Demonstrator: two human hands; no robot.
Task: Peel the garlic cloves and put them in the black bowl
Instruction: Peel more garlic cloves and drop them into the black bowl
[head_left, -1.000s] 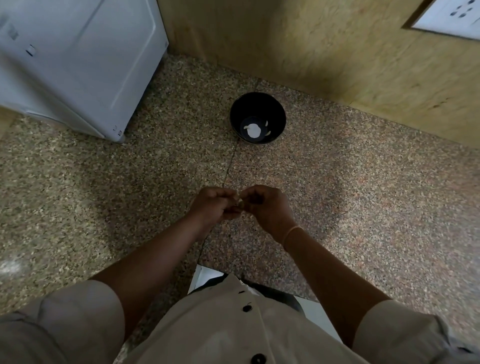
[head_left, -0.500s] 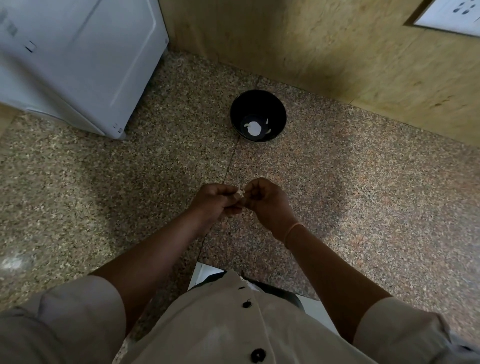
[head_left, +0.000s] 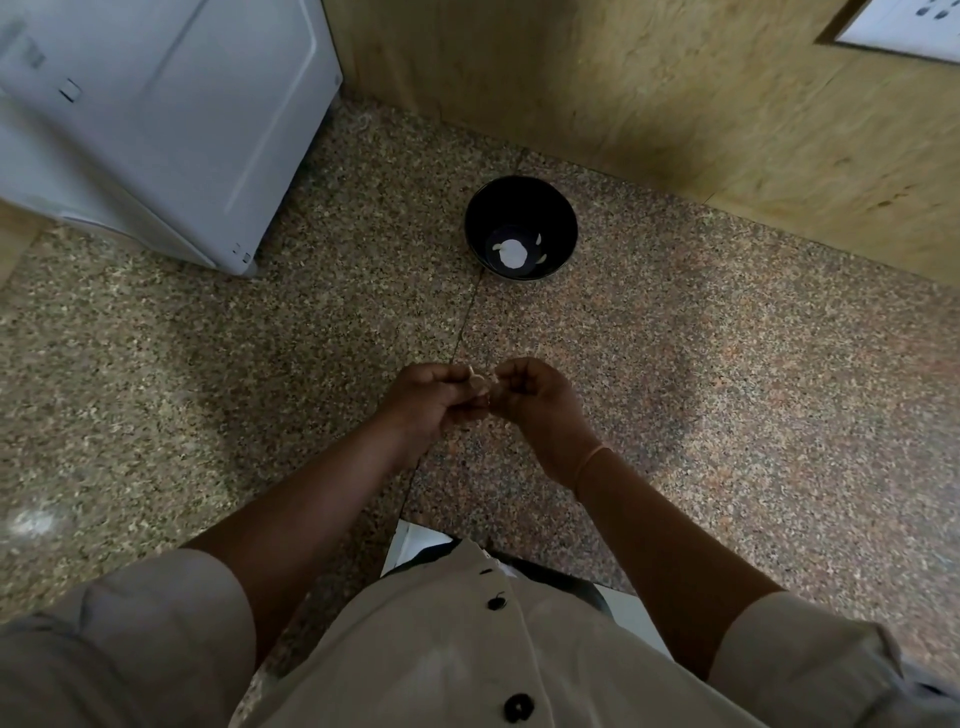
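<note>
I am mid-peel. My left hand (head_left: 431, 400) and right hand (head_left: 535, 395) meet above the speckled worktop (head_left: 727, 364), and both grips pinch 1 garlic clove (head_left: 478, 383), where a curl of skin lifts from its top. The black bowl (head_left: 488, 208) sits well apart, further back near the wooden wall (head_left: 675, 104), with pale pieces (head_left: 511, 253) at its bottom, probably peeled cloves. Next, I judge, I should strip the remaining skin and then carry the clove forward to the bowl.

1. Black bowl (head_left: 561, 218), upper centre, with white patches (head_left: 511, 253) inside.
2. Stone surface (head_left: 727, 364), speckled brown, beige and pink.
3. White appliance (head_left: 156, 130), upper left.
4. Mottled tan wall (head_left: 675, 93), top.
5. Beige shirt (head_left: 441, 665) with black buttons (head_left: 518, 707), bottom.
6. Pale cream garlic clove (head_left: 478, 384), centre.
7. Thin orange wristband (head_left: 592, 460), centre right.
</note>
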